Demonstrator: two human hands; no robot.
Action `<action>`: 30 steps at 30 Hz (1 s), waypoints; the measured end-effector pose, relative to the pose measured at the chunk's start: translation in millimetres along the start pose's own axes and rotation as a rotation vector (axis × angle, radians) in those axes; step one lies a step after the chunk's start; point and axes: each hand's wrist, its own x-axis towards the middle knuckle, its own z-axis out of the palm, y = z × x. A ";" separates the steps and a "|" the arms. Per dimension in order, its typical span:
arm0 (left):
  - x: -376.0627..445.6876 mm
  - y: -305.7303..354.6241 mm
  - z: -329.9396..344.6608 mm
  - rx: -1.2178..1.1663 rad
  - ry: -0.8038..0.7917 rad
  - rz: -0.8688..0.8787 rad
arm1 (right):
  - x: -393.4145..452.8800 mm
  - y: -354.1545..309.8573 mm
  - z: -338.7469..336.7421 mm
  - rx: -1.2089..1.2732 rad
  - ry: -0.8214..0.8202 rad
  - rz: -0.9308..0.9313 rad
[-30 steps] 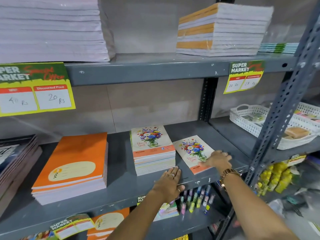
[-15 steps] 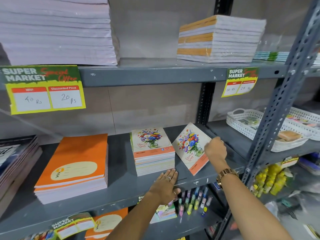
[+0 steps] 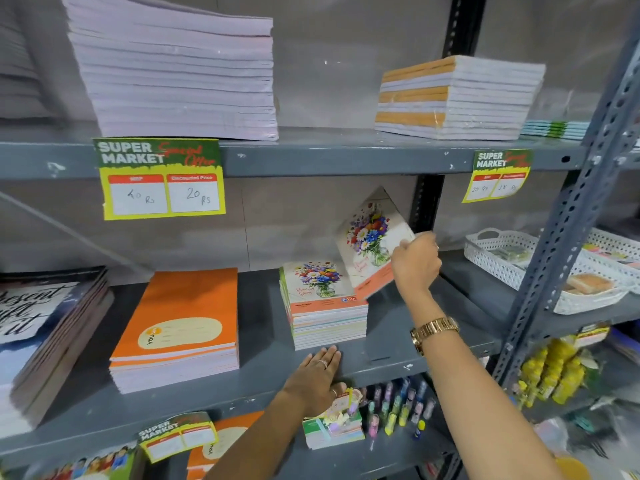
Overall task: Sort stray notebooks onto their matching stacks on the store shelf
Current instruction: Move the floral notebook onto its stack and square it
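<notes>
Grey store shelf (image 3: pixel 398 344): floral notebook stack (image 3: pixel 323 306) mid-shelf. Just right, stray floral notebook (image 3: pixel 372 244) tilted, long axis up, low corner over stack, pinched by right hand (image 3: pixel 415 263) fingers. Left hand (image 3: pixel 317 375) flat, fingers together, near edge.

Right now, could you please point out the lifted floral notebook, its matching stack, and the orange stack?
Floral notebook (image 3: pixel 369 242): head view, on the bouquet print.
Floral stack (image 3: pixel 320 284): head view, on the top cover.
Orange stack (image 3: pixel 187 313): head view, on the top cover.
</notes>
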 end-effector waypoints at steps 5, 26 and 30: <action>-17.0 -20.5 -2.1 -0.017 0.025 -0.066 | -5.9 0.4 36.2 0.144 -0.245 0.240; -32.2 -15.5 -47.1 -0.569 0.787 -0.405 | -28.1 60.0 83.4 -0.104 -0.292 -0.176; -26.0 -8.0 -66.3 -0.640 0.654 -0.405 | -38.3 83.8 76.8 0.101 -0.293 -0.183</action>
